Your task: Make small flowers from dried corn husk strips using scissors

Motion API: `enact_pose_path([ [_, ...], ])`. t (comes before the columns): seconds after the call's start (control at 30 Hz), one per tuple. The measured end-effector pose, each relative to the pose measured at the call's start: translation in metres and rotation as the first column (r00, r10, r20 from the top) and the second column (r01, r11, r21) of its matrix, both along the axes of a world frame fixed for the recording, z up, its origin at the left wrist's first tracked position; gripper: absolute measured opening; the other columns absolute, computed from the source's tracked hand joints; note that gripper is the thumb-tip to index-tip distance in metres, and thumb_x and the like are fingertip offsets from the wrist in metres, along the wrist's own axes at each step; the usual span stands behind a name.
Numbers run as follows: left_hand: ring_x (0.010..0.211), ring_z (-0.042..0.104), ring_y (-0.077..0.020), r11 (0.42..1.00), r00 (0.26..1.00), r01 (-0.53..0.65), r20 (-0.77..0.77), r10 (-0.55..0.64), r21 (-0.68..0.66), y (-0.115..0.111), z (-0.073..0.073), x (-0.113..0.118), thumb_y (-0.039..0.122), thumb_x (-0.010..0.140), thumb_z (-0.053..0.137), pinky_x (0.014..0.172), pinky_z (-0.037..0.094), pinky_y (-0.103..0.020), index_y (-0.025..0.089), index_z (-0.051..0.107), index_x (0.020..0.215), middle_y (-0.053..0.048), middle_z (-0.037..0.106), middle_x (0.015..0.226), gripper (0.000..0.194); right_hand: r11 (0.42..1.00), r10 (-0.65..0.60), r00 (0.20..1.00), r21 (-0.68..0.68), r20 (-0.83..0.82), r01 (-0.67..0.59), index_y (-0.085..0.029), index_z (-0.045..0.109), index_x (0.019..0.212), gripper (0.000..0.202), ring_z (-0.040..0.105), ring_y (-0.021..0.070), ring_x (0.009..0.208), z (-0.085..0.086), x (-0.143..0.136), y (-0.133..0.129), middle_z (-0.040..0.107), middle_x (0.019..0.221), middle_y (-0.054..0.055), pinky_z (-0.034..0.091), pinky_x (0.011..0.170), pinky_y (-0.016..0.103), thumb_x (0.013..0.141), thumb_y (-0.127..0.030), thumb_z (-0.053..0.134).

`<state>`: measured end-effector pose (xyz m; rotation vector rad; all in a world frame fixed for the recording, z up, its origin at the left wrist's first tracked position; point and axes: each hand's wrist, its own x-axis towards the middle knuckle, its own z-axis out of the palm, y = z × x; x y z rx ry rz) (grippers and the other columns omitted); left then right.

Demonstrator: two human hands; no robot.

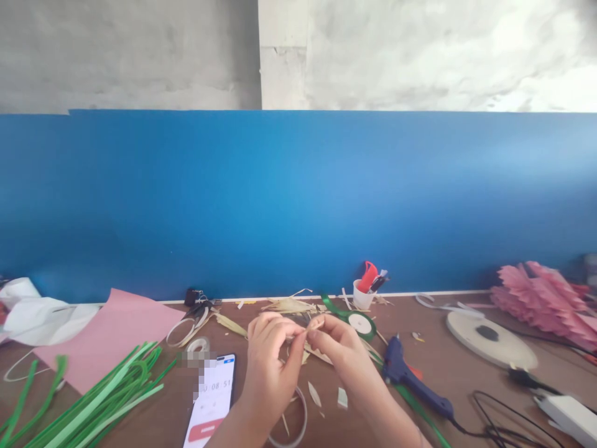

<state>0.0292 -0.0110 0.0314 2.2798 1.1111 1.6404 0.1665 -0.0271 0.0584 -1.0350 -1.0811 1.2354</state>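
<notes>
My left hand (273, 348) and my right hand (342, 351) meet over the middle of the table, fingertips pinched close together. Between them is a small tan piece of dried husk (316, 324), mostly covered by my fingers. Behind my hands lie dry husk strips (291, 305), and a green ribbon spool (361, 323) is just beyond my right hand. Below my hands, a pale ring-shaped band (304, 420) and small husk scraps (314, 394) rest on the brown table. A phone (212, 398) showing a timer lies left of my left wrist.
Right of my hands is a blue glue gun (415, 379) with its cord. A white cup (362, 295) holds pens and a red-handled tool. Green pipe cleaners (112, 398) and pink paper (112, 336) lie left; a cream disc (492, 339) and pink pleated paper (545, 302) lie right. A blue partition (280, 199) stands behind.
</notes>
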Motion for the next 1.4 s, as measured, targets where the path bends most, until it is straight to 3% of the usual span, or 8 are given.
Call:
enact_pose_path([
  [0.2, 0.079, 0.057, -0.0206, 0.954, 0.976, 0.117, 0.211, -0.059, -0.275, -0.004, 0.003, 0.004, 0.026, 0.087, 0.053, 0.074, 0.043, -0.032, 0.02, 0.06, 0.074, -0.003, 0.061, 0.08, 0.016, 1.0, -0.013, 0.999, 0.003, 0.043, 0.013, -0.017, 0.058, 0.067, 0.005, 0.045, 0.0111, 0.059, -0.005, 0.001, 0.001, 0.053, 0.061, -0.004, 0.035, 0.059, 0.023, 0.067, -0.022, 0.061],
  [0.37, 0.069, 0.055, -0.0165, 0.78, 0.936, 0.275, 0.342, -0.084, -0.562, -0.004, 0.01, 0.005, 0.033, 0.085, 0.055, 0.065, 0.042, -0.026, 0.019, 0.062, 0.075, -0.001, 0.06, 0.075, 0.019, 0.991, -0.04, 0.969, 0.137, 0.243, 0.007, -0.018, 0.055, 0.072, 0.005, 0.04, 0.0105, 0.054, -0.014, 0.005, 0.006, 0.048, 0.059, -0.005, 0.032, 0.052, 0.023, 0.07, -0.02, 0.059],
  [0.5, 0.065, 0.053, -0.0156, 0.695, 0.911, 0.354, 0.398, -0.106, -0.626, 0.0, 0.009, 0.003, 0.038, 0.085, 0.055, 0.063, 0.041, -0.026, 0.019, 0.06, 0.073, 0.001, 0.058, 0.067, 0.023, 0.946, -0.172, 0.859, 0.325, 0.483, 0.006, -0.019, 0.057, 0.071, 0.006, 0.051, 0.0152, 0.066, -0.013, 0.01, 0.004, 0.057, 0.069, -0.001, 0.039, 0.062, 0.026, 0.073, -0.014, 0.054],
  [0.83, 0.082, 0.059, -0.0228, 0.972, 0.997, 0.078, -0.011, -0.083, -0.223, 0.007, 0.006, -0.007, 0.021, 0.084, 0.059, 0.081, 0.041, -0.04, 0.023, 0.067, 0.076, -0.002, 0.066, 0.075, 0.012, 0.956, -0.155, 0.766, 0.29, 0.624, -0.043, -0.02, 0.058, 0.072, 0.014, 0.053, 0.016, 0.069, -0.009, 0.019, 0.004, 0.059, 0.072, 0.0, 0.04, 0.062, 0.027, 0.083, -0.022, 0.051],
  [0.97, 0.082, 0.058, -0.0225, 0.967, 0.996, 0.061, -0.055, -0.077, -0.247, 0.004, 0.009, -0.007, 0.019, 0.083, 0.057, 0.08, 0.043, -0.04, 0.021, 0.064, 0.073, -0.003, 0.063, 0.076, 0.013, 0.99, -0.04, 0.827, 0.132, 0.56, -0.042, -0.019, 0.059, 0.071, 0.009, 0.046, 0.0134, 0.061, -0.009, 0.018, 0.004, 0.055, 0.066, -0.002, 0.035, 0.056, 0.025, 0.079, -0.02, 0.054],
  [1.2, 0.07, 0.061, -0.0185, 0.858, 0.973, 0.225, 0.149, -0.175, -0.462, 0.004, 0.011, -0.006, 0.021, 0.083, 0.058, 0.067, 0.046, -0.031, 0.02, 0.064, 0.07, -0.001, 0.063, 0.074, 0.014, 0.991, 0.127, 0.94, -0.001, 0.318, -0.134, -0.017, 0.057, 0.063, 0.015, 0.043, 0.0117, 0.059, -0.006, 0.021, 0.006, 0.054, 0.061, -0.002, 0.032, 0.058, 0.026, 0.074, -0.027, 0.059],
  [1.33, 0.074, 0.06, -0.0179, 0.977, 0.977, 0.199, 0.098, -0.191, -0.078, 0.008, 0.007, -0.007, 0.013, 0.083, 0.062, 0.074, 0.043, -0.034, 0.022, 0.068, 0.079, 0.0, 0.068, 0.073, 0.012, 0.988, 0.116, 0.988, -0.11, 0.097, -0.106, -0.016, 0.058, 0.058, 0.016, 0.046, 0.0115, 0.058, -0.003, 0.017, 0.007, 0.057, 0.055, -0.001, 0.034, 0.062, 0.026, 0.069, -0.027, 0.062],
  [1.4, 0.075, 0.058, -0.0173, 0.975, 0.986, 0.162, 0.014, -0.166, 0.151, 0.009, 0.006, -0.008, 0.007, 0.082, 0.063, 0.078, 0.04, -0.036, 0.023, 0.069, 0.087, 0.001, 0.071, 0.073, 0.018, 0.98, 0.121, 0.993, -0.157, 0.01, -0.118, -0.016, 0.059, 0.057, 0.014, 0.044, 0.0106, 0.055, -0.004, 0.014, 0.007, 0.056, 0.051, -0.001, 0.032, 0.059, 0.025, 0.066, -0.027, 0.062],
])
